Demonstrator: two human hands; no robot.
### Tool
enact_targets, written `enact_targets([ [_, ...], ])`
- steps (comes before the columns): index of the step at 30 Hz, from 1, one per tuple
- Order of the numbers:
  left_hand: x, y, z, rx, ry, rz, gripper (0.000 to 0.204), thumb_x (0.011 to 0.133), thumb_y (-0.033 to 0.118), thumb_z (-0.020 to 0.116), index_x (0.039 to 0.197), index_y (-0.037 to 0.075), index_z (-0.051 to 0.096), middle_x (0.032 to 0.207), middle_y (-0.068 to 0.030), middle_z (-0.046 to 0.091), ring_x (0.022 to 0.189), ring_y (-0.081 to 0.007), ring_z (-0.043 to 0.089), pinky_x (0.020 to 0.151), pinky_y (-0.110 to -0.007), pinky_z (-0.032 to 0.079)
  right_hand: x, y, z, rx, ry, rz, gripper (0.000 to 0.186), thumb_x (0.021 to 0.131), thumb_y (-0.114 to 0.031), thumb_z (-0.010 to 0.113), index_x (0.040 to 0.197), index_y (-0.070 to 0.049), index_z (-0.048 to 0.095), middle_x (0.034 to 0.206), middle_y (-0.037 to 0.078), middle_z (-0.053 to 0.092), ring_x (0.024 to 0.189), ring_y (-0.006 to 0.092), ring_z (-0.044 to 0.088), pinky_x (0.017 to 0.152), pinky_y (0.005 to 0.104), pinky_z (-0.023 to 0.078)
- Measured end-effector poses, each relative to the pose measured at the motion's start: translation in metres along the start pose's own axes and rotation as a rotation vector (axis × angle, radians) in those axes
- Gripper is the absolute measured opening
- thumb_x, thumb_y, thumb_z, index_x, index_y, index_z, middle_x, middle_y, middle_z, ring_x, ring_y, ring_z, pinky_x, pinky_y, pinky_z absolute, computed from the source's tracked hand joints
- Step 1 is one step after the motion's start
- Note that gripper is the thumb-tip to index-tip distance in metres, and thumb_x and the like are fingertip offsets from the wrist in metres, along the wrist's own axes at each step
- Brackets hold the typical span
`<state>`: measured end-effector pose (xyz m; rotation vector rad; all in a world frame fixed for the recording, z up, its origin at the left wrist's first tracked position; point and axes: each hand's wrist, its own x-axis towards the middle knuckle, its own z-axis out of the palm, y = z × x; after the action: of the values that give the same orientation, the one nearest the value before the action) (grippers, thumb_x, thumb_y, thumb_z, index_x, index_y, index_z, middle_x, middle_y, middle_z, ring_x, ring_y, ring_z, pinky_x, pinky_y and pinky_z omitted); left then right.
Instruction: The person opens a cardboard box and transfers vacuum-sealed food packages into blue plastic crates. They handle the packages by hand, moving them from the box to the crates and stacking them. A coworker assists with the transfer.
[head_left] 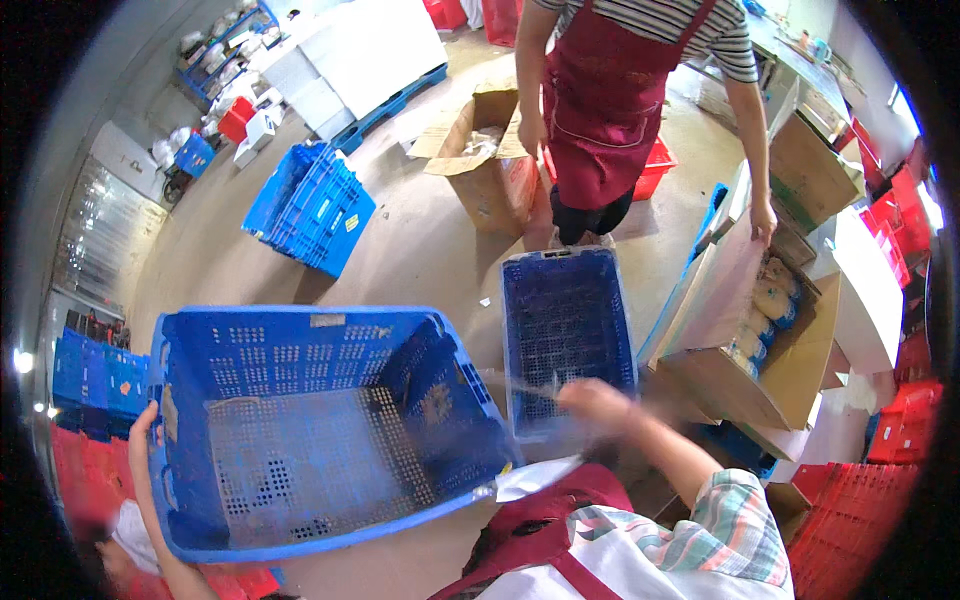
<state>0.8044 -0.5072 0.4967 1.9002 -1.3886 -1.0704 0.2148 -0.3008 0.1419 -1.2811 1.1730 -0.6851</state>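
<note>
A large blue plastic crate (pixel 300 400) with perforated walls and floor is tilted up in front of me, its inside in sight. My left hand (pixel 148 432) grips its left rim, the fingers curled over the edge. Just right of the crate, my right hand (pixel 597 403) is smeared by motion. A thin pale streak runs from it toward the crate's right rim; I cannot make out what it is. White material (pixel 535 478) lies between the crate's lower right corner and my maroon apron (pixel 560 510). A second blue crate (pixel 560 345) stands on the floor beyond my right hand.
A co-worker in a maroon apron (pixel 610 110) stands opposite, one hand on an open carton (pixel 690 335) of packaged goods. Another carton (pixel 480 190) and stacked blue crates (pixel 312 210) stand farther back. Red crates (pixel 850 530) rise at the right, more blue ones (pixel 95 385) at the left.
</note>
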Motion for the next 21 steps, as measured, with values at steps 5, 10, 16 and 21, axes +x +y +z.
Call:
enact_targets([
  [5, 0.018, -0.004, 0.028, 0.037, -0.047, 0.001, 0.028, 0.082, 0.034, 0.065, 0.087, 0.007, 0.062, 0.065, 0.0017, 0.056, 0.049, -0.0066, 0.051, 0.044, -0.02, 0.039, -0.019, -0.082, -0.056, 0.667, 0.38, 0.001, 0.025, 0.096, -0.026, 0.049, 0.084, -0.005, 0.057, 0.058, -0.007, 0.036, 0.05, 0.0027, 0.031, 0.045, 0.0201, 0.023],
  [10, 0.041, -0.027, 0.078, 0.231, -0.159, -0.026, 0.028, 0.08, 0.032, 0.068, 0.089, 0.006, 0.064, 0.072, -0.0015, 0.062, 0.057, -0.0101, 0.057, 0.051, -0.025, 0.046, -0.043, -0.113, -0.09, 0.862, 0.697, -0.311, 0.024, 0.096, -0.026, 0.049, 0.087, -0.004, 0.054, 0.055, -0.007, 0.033, 0.044, 0.0034, 0.029, 0.042, 0.0193, 0.023],
  [16, 0.059, -0.137, 0.099, 0.188, 0.028, 0.017, 0.035, 0.076, 0.027, 0.063, 0.096, -0.001, 0.065, 0.084, -0.0088, 0.065, 0.073, -0.0176, 0.06, 0.066, -0.032, 0.047, -0.077, -0.129, -0.111, 0.92, 1.031, -0.407, 0.026, 0.097, -0.029, 0.048, 0.091, -0.004, 0.054, 0.051, -0.008, 0.03, 0.039, 0.0044, 0.027, 0.037, 0.0213, 0.021],
  [21, 0.06, -0.254, 0.121, 0.034, 0.225, -0.117, 0.038, 0.076, 0.031, 0.067, 0.088, -0.005, 0.067, 0.081, -0.0118, 0.066, 0.07, -0.0177, 0.06, 0.065, -0.032, 0.047, -0.08, -0.218, -0.125, 0.722, 0.909, -0.676, 0.025, 0.096, -0.027, 0.05, 0.095, -0.003, 0.055, 0.053, -0.008, 0.032, 0.04, 0.0037, 0.029, 0.038, 0.0187, 0.023],
])
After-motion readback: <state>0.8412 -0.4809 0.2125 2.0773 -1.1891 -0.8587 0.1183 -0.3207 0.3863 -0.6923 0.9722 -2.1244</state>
